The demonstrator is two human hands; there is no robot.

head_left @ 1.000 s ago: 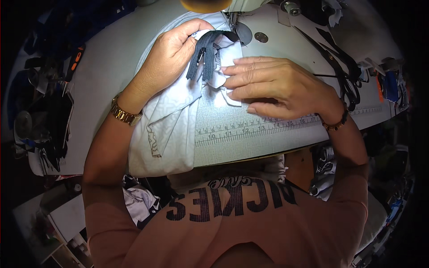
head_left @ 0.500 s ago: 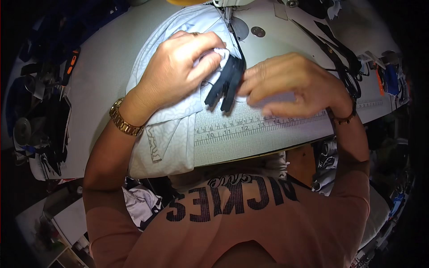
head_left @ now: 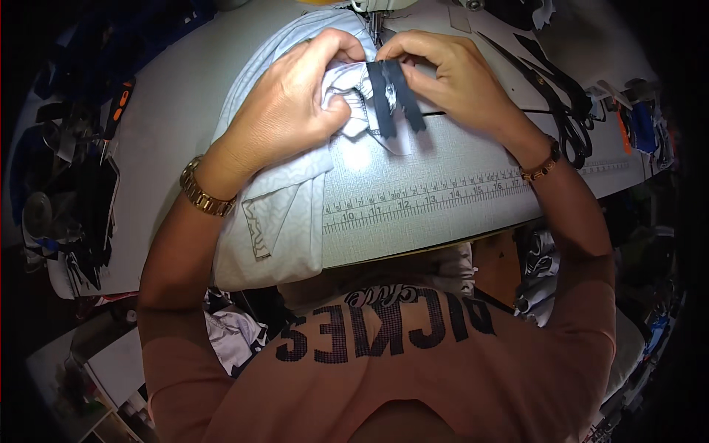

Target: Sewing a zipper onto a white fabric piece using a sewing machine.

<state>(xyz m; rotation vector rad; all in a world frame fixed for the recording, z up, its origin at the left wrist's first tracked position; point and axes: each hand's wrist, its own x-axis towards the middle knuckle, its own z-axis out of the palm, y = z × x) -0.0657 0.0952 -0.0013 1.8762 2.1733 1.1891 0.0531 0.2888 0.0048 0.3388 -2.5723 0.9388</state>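
Note:
A pale, faintly patterned garment piece (head_left: 284, 236) lies on the sewing table and drapes over its front edge. My left hand (head_left: 292, 103) is closed on a bunched fold of this cloth. Along the fold's right side runs a black zipper (head_left: 391, 100), its two loose tape ends hanging toward me. Thumb and fingers of my right hand (head_left: 454, 81) pinch the zipper's upper right edge. Just beyond my fingertips stands the sewing machine's needle and presser foot (head_left: 378, 26).
Black scissors (head_left: 546, 85) lie on the right with dark strips around them. An orange-handled tool (head_left: 118, 107) rests at the left edge. A printed ruler scale (head_left: 421, 207) crosses the table front. Scraps and small items (head_left: 642, 125) crowd the right side.
My right hand has moved up and left, from beside the zipper to a pinch on its upper edge. The zipper has turned and shifted slightly up and right.

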